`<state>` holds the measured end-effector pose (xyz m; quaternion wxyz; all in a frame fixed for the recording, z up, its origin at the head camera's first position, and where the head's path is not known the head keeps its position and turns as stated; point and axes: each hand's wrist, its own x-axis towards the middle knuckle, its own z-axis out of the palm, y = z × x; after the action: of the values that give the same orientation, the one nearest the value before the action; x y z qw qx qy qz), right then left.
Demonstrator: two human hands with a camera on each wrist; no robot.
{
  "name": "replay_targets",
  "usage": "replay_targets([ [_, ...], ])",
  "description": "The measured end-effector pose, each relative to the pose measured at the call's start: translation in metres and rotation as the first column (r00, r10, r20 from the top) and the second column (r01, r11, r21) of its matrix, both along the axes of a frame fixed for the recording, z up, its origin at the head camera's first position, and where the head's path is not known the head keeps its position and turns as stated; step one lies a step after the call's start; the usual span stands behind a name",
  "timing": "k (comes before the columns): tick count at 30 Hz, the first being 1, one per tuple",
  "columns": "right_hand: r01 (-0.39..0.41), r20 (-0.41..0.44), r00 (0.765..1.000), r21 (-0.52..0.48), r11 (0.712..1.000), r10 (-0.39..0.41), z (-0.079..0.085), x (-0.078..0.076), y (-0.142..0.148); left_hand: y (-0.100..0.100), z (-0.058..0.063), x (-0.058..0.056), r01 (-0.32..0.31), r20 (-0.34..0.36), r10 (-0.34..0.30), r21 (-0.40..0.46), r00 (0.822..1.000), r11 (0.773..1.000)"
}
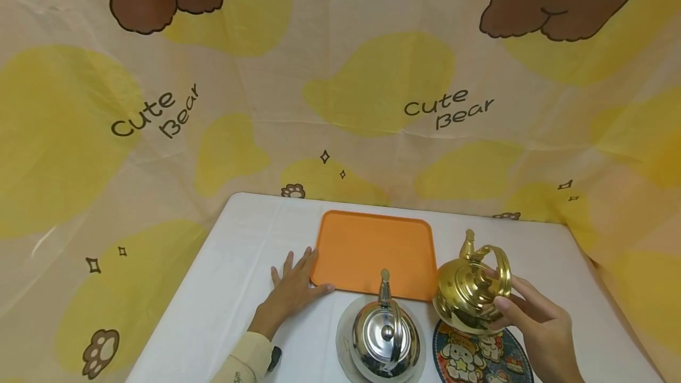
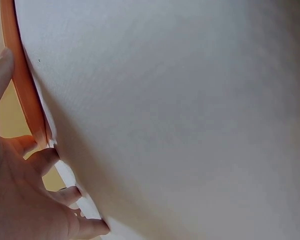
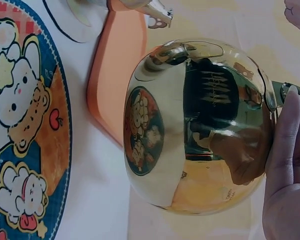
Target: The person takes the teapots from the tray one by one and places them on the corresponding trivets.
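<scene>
My right hand (image 1: 542, 318) grips the handle of a shiny gold teapot (image 1: 463, 294), its spout pointing away from me. In the right wrist view the gold teapot (image 3: 205, 135) hangs above the table, apart from the round mat. Spread fingers of my left hand (image 1: 292, 288) rest at the left front corner of an orange tray (image 1: 372, 247); the thumb lies along the tray's near edge. A silver teapot (image 1: 372, 341) stands on a round pale mat (image 1: 344, 336), in front of the tray. Under the gold teapot lies a blue cartoon mat (image 1: 479, 359).
A white cloth covers the table (image 1: 266, 223). Behind it and at both sides hangs a yellow-patterned curtain (image 1: 266, 87) with bears and lettering. The silver teapot's spout reaches over the tray's near edge.
</scene>
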<state>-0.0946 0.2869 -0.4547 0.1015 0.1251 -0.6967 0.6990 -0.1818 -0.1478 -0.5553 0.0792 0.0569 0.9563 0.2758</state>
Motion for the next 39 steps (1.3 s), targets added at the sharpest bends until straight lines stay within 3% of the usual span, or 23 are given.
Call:
replay_targets([
  [8,-0.003,-0.026,1.000,-0.014,1.000,0.003,-0.002,0.011,0.002,0.000,0.001,0.000,0.002,0.004,-0.002,-0.004,1.000,1.000],
  [14,0.015,0.001,1.000,-0.068,0.998,-0.015,0.000,0.017,0.002,0.000,0.000,0.000,0.001,0.008,-0.001,-0.007,1.000,1.000],
  [21,0.077,0.042,0.996,-0.063,0.995,-0.074,0.003,0.026,0.002,0.001,0.000,-0.001,0.002,0.009,-0.002,-0.009,1.000,1.000],
  [30,0.052,-0.042,0.997,-0.156,0.986,-0.059,-0.009,0.034,0.007,0.000,-0.002,-0.001,0.005,0.005,-0.005,-0.012,1.000,1.000],
  [36,0.154,0.024,0.988,-0.077,0.985,-0.153,-0.009,0.042,0.006,-0.001,-0.001,-0.001,0.005,0.001,-0.005,-0.014,1.000,1.000],
  [39,0.162,0.039,0.986,-0.056,0.985,-0.160,-0.011,0.046,0.007,0.000,-0.001,-0.002,0.006,0.003,-0.005,-0.017,1.000,1.000],
])
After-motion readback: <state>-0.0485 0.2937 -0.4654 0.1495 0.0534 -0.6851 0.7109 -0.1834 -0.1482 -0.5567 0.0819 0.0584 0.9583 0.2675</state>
